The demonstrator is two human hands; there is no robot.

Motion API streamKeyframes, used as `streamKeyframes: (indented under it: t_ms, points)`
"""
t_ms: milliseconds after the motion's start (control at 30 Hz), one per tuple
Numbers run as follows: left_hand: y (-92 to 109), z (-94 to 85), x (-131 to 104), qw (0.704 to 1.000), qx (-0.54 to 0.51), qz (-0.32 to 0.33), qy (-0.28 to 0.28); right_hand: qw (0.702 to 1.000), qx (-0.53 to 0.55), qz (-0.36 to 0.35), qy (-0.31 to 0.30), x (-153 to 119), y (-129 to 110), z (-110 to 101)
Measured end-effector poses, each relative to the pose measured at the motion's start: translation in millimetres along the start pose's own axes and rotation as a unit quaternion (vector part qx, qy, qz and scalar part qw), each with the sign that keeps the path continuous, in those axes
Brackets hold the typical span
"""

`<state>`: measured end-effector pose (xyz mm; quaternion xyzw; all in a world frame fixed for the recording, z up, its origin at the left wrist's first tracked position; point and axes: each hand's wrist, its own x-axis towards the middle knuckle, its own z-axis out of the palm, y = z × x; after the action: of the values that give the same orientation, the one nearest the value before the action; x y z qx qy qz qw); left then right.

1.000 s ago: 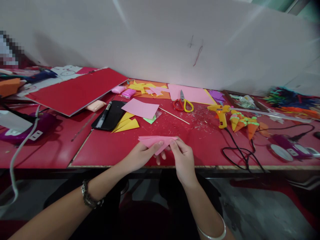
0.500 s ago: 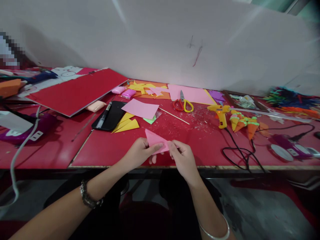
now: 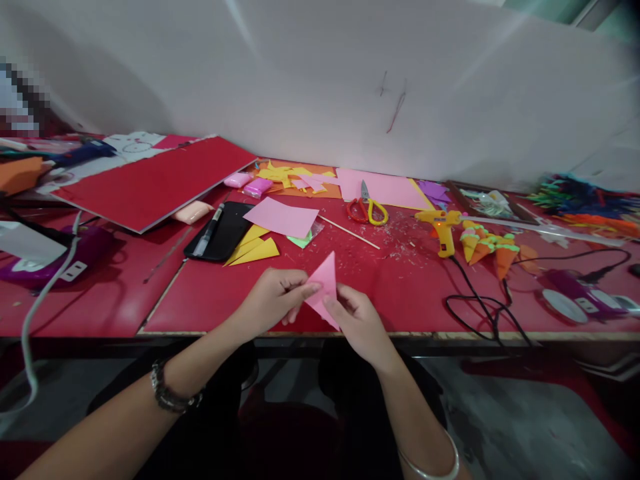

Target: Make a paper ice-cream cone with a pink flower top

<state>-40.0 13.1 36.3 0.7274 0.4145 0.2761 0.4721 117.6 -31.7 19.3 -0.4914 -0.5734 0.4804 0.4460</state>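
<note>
Below the centre of the frame, the left hand [image 3: 275, 297] and right hand [image 3: 361, 321] both pinch a pointed piece of pink paper [image 3: 327, 273] over the red desk [image 3: 415, 293]. Scissors with red and yellow handles [image 3: 370, 209] lie right of centre, beyond the hands.

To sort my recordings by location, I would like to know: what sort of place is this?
Probably a craft workspace: scissors, a yellow glue gun and pink paper on the red table.

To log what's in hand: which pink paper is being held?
The pointed pink piece, held by the left hand and right hand; the other pink papers lie untouched.
</note>
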Motion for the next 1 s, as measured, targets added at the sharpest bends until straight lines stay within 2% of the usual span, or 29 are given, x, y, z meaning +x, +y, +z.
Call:
streamKeyframes:
  t_ms: [100,233,400,567,667,867,1000]
  points:
    - [1.1,2.3,-0.7,0.999,0.01,0.012,-0.043,1.0,0.018,0.009,0.004,-0.4,0.7,1.1]
    - [2.7,3.1,-0.5,0.998,-0.005,0.018,-0.068,1.0,-0.004,-0.003,0.029,-0.8,-0.3,-0.3]
    - [1.3,1.4,-0.6,0.997,-0.012,0.009,-0.076,0.995,-0.06,-0.016,0.072,-2.2,-1.1,-0.9]
    - [-1.8,-1.2,0.6,0.998,-0.032,-0.03,-0.055,1.0,-0.02,0.006,0.021,-4.3,-3.6,0.0]
    - [-3.0,-1.9,1.5,0.996,-0.057,-0.048,-0.051,1.0,-0.025,-0.008,0.007,-5.0,-5.6,-0.5]
    - [-1.6,-1.7,1.7,0.994,-0.07,-0.063,-0.06,0.992,-0.104,-0.028,0.064,-5.0,-1.3,-2.6]
    - [0.1,-1.0,2.2,0.993,-0.081,-0.069,-0.051,0.991,-0.093,-0.043,0.082,-3.8,3.6,-0.6]
